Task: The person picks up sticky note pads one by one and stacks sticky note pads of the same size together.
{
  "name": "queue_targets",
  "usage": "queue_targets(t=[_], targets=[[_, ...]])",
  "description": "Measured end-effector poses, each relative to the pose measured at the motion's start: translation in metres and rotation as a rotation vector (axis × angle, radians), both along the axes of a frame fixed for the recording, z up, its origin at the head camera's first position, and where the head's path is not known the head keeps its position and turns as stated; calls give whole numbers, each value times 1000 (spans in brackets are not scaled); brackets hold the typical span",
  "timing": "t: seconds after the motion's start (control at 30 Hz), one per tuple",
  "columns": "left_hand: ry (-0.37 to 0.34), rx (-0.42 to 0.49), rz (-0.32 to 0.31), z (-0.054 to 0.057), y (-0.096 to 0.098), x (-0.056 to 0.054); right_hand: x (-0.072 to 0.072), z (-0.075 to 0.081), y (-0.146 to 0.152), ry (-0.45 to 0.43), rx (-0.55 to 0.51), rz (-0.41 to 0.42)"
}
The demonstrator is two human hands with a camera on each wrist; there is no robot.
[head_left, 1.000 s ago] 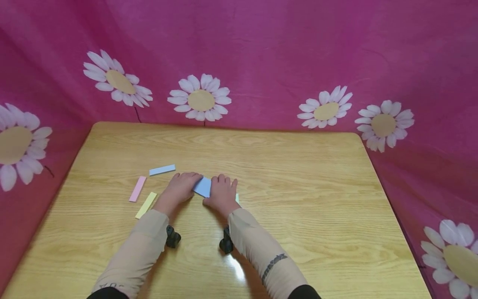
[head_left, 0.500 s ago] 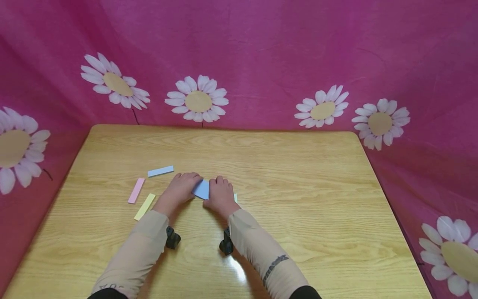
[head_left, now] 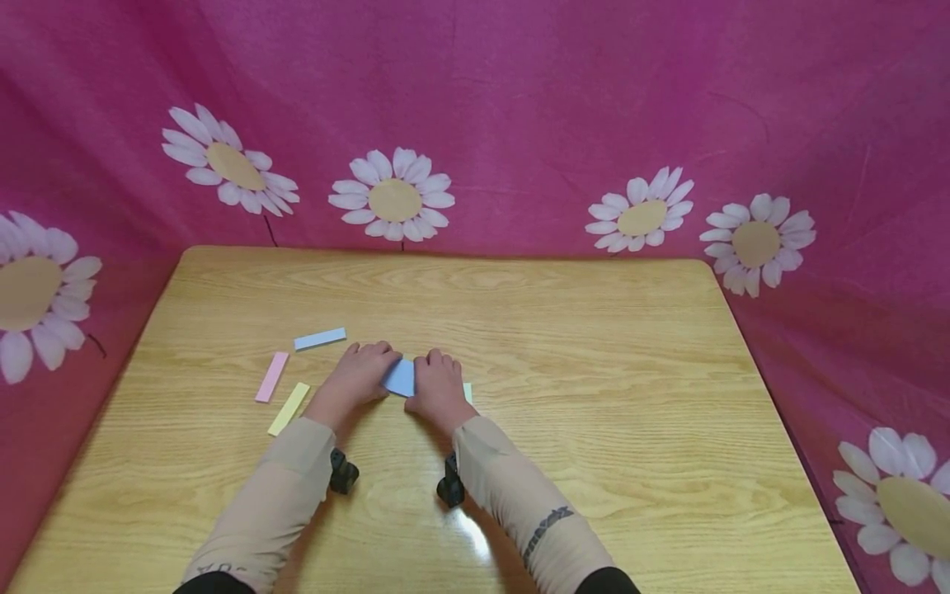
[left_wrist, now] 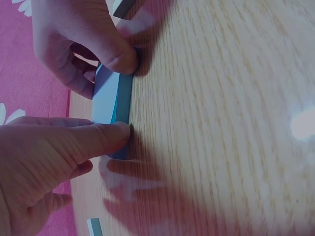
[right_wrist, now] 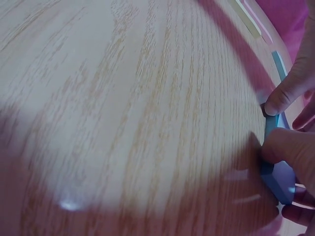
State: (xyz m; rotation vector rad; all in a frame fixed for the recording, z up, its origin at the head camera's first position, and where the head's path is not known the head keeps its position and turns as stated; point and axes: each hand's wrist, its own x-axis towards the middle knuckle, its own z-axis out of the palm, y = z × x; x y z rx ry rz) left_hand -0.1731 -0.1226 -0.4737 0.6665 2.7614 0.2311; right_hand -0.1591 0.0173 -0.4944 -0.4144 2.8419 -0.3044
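A deep magenta cloth (head_left: 519,107) hangs behind the table and along its left and right sides, shading darker in soft vertical folds near the left corner. It is printed with large white-petalled daisies with tan centres (head_left: 395,200), a few showing thin dark stems. The rectangular light-brown wooden table (head_left: 631,371) has rounded far corners and a smooth, wavy-grained top, its far edge close to the cloth. A small white glare (head_left: 472,535) shines on the near part of the tabletop.
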Motion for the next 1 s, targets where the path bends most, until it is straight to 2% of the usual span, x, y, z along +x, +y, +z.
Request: queue_targets(t=[0.27,0.47,0.7,1.0], targets=[[-39,4,8,-1,-1,3,2,1,1,-17,29,26],[-27,20,9,-4,-3,7,4,2,3,-16,17,55],[-67,7,38,-5,-3,10,4,1,5,-11,2,98],[-7,-23,40,-5,-3,18,3,4,6,-25,5,140]])
